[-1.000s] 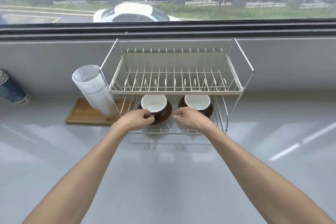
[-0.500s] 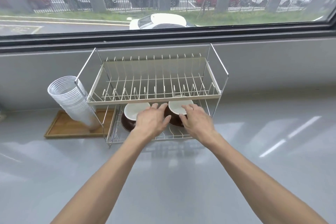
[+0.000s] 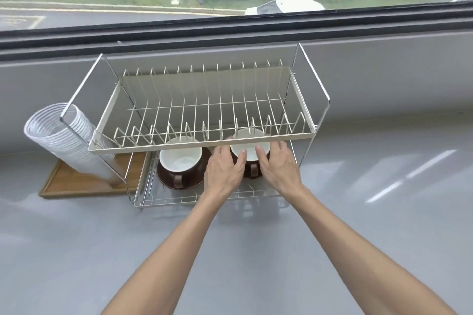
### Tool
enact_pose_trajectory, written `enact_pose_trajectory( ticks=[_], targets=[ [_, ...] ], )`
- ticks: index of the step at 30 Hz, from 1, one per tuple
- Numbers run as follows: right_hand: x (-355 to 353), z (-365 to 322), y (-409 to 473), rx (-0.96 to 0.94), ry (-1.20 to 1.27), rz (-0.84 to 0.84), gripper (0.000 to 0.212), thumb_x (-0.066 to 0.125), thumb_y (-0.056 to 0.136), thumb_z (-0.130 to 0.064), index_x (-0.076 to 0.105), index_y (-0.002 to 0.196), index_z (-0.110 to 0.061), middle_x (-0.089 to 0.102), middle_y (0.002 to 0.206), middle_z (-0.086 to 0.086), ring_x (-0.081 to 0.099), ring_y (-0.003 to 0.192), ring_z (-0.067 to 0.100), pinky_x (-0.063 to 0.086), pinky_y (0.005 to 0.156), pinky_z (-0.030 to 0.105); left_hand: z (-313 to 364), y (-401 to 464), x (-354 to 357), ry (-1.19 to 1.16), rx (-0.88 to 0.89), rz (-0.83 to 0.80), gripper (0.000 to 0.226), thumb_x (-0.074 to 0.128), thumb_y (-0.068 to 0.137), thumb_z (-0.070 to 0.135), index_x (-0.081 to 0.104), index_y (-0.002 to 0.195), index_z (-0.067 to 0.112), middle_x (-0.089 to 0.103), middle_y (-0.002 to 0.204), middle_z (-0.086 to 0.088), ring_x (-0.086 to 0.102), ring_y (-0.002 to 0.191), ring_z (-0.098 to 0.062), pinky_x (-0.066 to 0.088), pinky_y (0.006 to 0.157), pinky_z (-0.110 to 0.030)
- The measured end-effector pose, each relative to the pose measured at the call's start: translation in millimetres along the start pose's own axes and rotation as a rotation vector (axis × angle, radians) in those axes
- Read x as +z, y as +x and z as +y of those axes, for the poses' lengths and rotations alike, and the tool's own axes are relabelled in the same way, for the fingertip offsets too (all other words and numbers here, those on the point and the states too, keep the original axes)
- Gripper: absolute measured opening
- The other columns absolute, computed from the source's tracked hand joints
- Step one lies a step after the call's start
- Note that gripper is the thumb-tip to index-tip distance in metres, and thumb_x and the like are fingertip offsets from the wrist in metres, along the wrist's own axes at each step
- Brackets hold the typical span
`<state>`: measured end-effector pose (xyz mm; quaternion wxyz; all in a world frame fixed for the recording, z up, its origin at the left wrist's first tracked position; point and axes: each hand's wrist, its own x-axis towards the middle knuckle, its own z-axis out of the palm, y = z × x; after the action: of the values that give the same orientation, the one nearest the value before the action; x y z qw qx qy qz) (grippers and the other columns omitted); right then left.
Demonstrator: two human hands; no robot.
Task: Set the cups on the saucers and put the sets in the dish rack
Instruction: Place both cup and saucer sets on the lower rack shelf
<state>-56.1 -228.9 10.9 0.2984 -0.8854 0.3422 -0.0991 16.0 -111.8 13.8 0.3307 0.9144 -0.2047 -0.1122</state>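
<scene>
A two-tier wire dish rack [image 3: 202, 144] stands against the wall under the window. On its lower shelf, at the left, a brown cup with a white inside [image 3: 180, 160] sits on a brown saucer [image 3: 166, 181], handle toward me. The right cup [image 3: 250, 147] is on the same shelf, its saucer hidden by my hands. My left hand [image 3: 224, 174] and my right hand [image 3: 277, 170] clasp this right cup from both sides, fingertips on its rim.
A slanted stack of clear plastic cups [image 3: 64, 140] rests on a wooden tray [image 3: 76, 185] left of the rack. The grey counter [image 3: 358, 212] stretches in front and to the right. The rack's upper shelf holds nothing.
My left hand left the left cup set and moved right; both hands now clasp the right cup. The view has moved closer and shifted left.
</scene>
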Motion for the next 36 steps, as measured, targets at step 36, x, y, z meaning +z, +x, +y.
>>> enact_pose_trajectory(
  ticks=[36],
  targets=[
    [-8, 2, -3, 0.143, 0.144, -0.149, 0.051, 0.040, 0.102, -0.033, 0.038, 0.150, -0.016, 0.044, 0.154, 0.010, 0.039, 0.142, 0.029, 0.033, 0.115, 0.043, -15, 0, -20, -0.147, -0.193, -0.385, 0.058, 0.049, 0.095, 0.047, 0.044, 0.148, 0.024, 0.056, 0.142, -0.005, 0.058, 0.123, -0.026, 0.052, 0.100, -0.047]
  ],
)
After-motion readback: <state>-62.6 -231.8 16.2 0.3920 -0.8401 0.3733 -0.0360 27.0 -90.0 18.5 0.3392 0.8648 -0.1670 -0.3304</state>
